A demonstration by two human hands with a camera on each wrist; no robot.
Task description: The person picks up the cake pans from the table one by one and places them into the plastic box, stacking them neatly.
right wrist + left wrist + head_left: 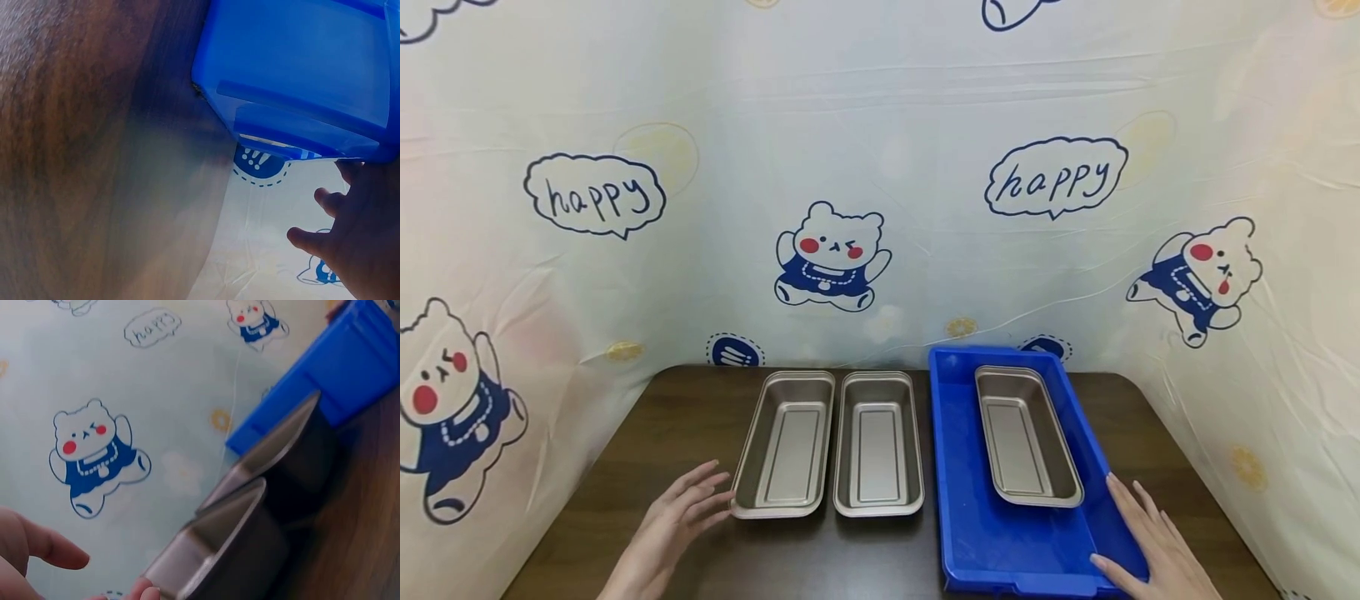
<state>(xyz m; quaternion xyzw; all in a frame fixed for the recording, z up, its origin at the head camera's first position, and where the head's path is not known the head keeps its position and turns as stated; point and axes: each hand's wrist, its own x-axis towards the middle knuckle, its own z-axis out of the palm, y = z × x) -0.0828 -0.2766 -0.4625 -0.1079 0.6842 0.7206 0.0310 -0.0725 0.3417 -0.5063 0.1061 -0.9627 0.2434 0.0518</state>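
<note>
Two metallic loaf pans stand side by side on the table: the left loaf pan [793, 454] and the middle loaf pan [877, 454]. A third loaf pan [1018, 437] sits slightly turned inside a blue plastic tray [973, 533]. My left hand [673, 521] is beside the left loaf pan, its fingers loosely extended and their tips right at the pan's near left corner. At the tray's right side is my right hand [1161, 542], fingers spread along the outer edge and thumb over the near right corner. Both hands have relaxed, fairly straight fingers.
The brown wooden table [692, 433] has rounded back corners. A pale cloth [880, 133] printed with cartoon bears and "happy" bubbles hangs behind it and along both sides. The tray stands right of the middle pan, close to its rim.
</note>
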